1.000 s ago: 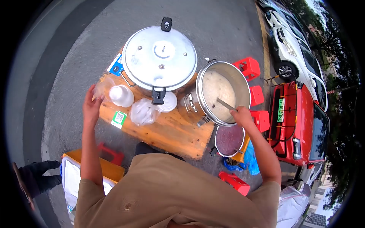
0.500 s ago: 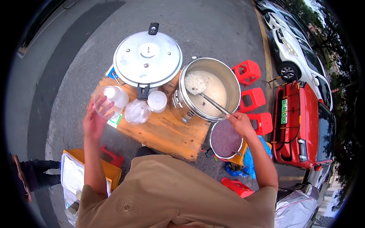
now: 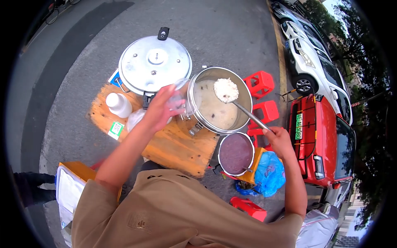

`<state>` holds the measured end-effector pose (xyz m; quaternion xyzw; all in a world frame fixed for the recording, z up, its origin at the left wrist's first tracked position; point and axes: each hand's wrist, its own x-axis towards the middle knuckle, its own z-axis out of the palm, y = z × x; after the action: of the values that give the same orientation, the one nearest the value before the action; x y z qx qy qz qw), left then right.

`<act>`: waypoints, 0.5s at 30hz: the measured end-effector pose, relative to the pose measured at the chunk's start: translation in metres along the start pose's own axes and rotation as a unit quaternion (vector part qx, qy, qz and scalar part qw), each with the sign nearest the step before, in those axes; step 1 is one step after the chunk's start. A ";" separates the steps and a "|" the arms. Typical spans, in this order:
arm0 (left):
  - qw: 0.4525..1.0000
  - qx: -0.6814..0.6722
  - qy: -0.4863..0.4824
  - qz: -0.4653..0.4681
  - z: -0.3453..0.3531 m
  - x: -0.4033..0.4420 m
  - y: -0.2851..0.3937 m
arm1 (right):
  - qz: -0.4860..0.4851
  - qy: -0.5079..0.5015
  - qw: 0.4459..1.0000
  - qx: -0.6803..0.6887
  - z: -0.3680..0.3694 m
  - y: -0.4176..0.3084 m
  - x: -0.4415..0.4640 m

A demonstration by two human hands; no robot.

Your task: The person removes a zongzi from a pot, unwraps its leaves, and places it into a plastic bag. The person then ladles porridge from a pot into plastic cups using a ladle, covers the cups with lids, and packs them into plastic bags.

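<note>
My left hand grips a clear plastic bowl, somewhat blurred, at the left rim of a deep steel pot. My right hand is closed around the long handle of a ladle. A heap of white, wet rice grains fills the ladle's scoop, which is raised over the pot. Below it lies cloudy, pale liquid with a few dark bits. My left forearm partly covers a knotted plastic bag and a white tub on the wooden table.
A large metal pressure-cooker lid lies behind my left hand. White stacked cups stand at the table's left. A pot of purple porridge sits near my right forearm. Red stools and a parked red car are to the right.
My left hand has carried the clear bowl rightward from beside the stacked cups to the pot's rim. The ladle has risen out of the liquid with a heap of rice.
</note>
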<state>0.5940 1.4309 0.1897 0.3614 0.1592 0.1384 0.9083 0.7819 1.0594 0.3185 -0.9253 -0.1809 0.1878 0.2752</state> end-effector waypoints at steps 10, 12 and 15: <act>0.997 0.028 0.009 -0.071 0.076 0.081 -0.045 | 0.032 0.063 0.997 -0.019 -0.062 -0.081 -0.053; 0.996 0.011 0.016 -0.089 0.085 0.090 -0.057 | 0.017 0.078 0.996 -0.037 -0.061 -0.084 -0.057; 0.995 -0.025 0.013 -0.094 0.091 0.099 -0.068 | -0.027 0.103 0.992 -0.064 -0.050 -0.087 -0.063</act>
<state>0.7285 1.3638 0.1865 0.3197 0.2008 0.0610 0.9240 0.7297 1.0776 0.4232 -0.9503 -0.1878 0.0716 0.2376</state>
